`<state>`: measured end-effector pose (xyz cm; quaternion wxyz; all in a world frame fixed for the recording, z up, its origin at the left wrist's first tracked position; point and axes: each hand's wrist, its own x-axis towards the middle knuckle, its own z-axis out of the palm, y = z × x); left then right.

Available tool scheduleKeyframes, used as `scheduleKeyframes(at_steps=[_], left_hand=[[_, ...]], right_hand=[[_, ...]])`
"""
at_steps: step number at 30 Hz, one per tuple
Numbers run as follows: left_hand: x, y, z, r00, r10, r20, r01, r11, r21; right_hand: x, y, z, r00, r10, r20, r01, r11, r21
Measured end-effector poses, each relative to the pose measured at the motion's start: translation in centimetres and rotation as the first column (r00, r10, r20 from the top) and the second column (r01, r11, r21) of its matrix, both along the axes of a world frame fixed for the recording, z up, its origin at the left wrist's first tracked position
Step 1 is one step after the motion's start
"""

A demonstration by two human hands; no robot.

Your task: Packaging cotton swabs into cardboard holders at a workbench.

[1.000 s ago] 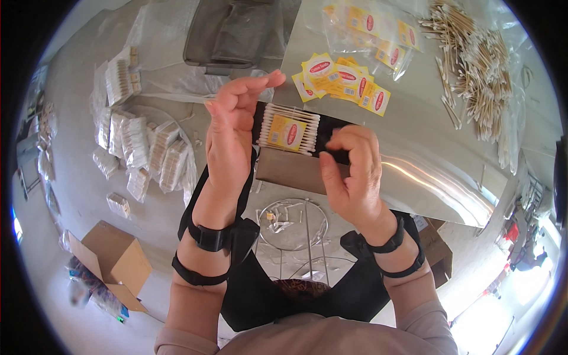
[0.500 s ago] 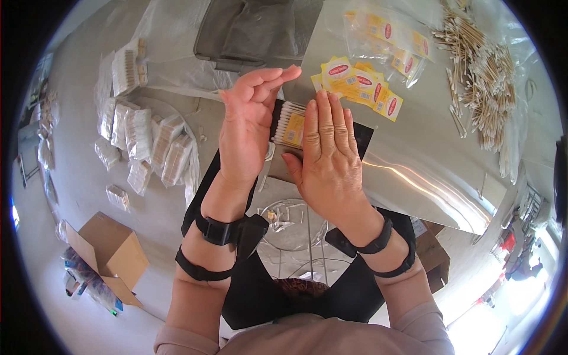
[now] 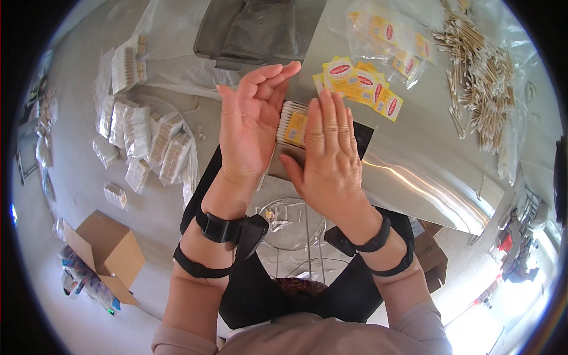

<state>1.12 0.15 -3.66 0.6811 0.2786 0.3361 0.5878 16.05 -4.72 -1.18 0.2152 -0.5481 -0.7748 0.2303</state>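
Observation:
A flat pack of cotton swabs [image 3: 290,124] with a yellow card on it lies at the near left corner of the metal table. My right hand [image 3: 329,148] rests flat over its right part, fingers stretched out and pointing away from me, hiding that end. Upright along the left end of the pack stands my left hand [image 3: 251,121], palm turned toward the white swab tips and fingers extended, slightly curled. Its edge is against or very close to the tips; I cannot tell which. Just beyond my right fingertips lie several yellow cards [image 3: 361,83].
Loose cotton swabs [image 3: 482,77] are heaped at the table's far right, near a clear bag of yellow cards [image 3: 393,38]. A grey bin [image 3: 254,29] stands beyond my left hand. Wrapped swab packs [image 3: 139,130] lie on the floor at left, with an open cardboard box [image 3: 112,248] nearer.
My left hand has shifted slightly to the right, closing the gap to the swab tips. My right hand stays nearly where it was, over the pack.

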Motion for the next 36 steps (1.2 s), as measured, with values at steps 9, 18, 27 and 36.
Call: scheduleKeyframes(at_steps=[9, 18, 27, 36], left_hand=[[0.3, 0.3, 0.5, 0.999, -0.009, -0.034, 0.009, 1.0, 0.017], [0.5, 0.2, 0.5, 1.0, 0.007, -0.004, -0.007, 1.0, -0.008], [0.5, 0.1, 1.1, 1.0, 0.008, -0.024, -0.008, 1.0, 0.001], [-0.8, 0.2, 2.7, 0.441, -0.028, -0.897, 0.552, 0.796, 0.247]], right_hand=[[2.5, -1.5, -3.6, 0.482, -0.15, -0.863, 0.115, 0.988, -0.107], [0.2, -0.7, -3.2, 0.244, -0.255, -0.935, 0.054, 0.967, -0.25], [1.1, -0.7, -0.5, 0.37, -0.325, -0.87, 0.208, 0.942, -0.263], [4.7, -0.6, 0.2, 0.993, -0.02, -0.12, 0.036, 0.991, 0.132]])
